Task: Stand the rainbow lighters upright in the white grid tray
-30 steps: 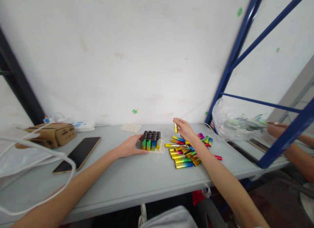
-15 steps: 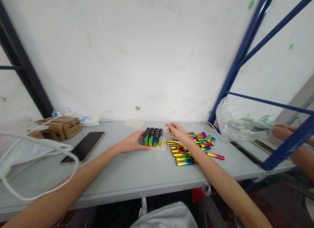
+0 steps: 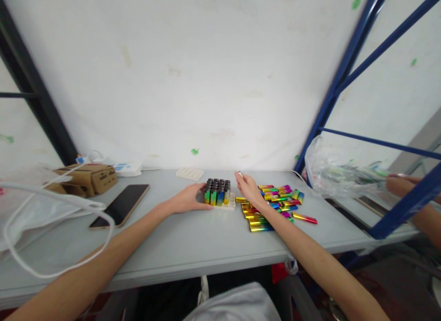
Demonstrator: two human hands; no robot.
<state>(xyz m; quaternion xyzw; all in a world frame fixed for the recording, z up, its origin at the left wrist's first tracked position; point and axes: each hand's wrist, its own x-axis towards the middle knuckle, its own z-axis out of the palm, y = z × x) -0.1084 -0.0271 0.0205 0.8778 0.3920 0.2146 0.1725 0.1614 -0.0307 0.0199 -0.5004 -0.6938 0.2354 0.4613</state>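
Rows of lighters (image 3: 217, 196) with black tops and shiny green, blue and gold bodies stand upright in a white holed tray (image 3: 230, 204). My left hand (image 3: 189, 199) cups the left end of this block, thumb along the front and fingers behind. Right of the tray, my right hand (image 3: 248, 188) is closed, raised a little above the table. A small silvery tip shows at its fingertips, apparently the end of a lighter; the rest is hidden in the hand. Beneath and beside that hand lies a loose pile of shiny rainbow-coloured lighters (image 3: 261, 222).
A second white holed tray (image 3: 189, 174) lies near the wall. To the left are a phone (image 3: 120, 206), a cardboard box (image 3: 91, 178) and a looped white cable (image 3: 112, 226). A blue metal post (image 3: 320, 116) and a plastic bag (image 3: 324, 174) stand right; another person's arm (image 3: 418, 201) shows beyond.
My right hand has turned, its fingers curling in so a silvery tip now points up. My left hand stays at the block of lighters. The whole view has shifted slightly.
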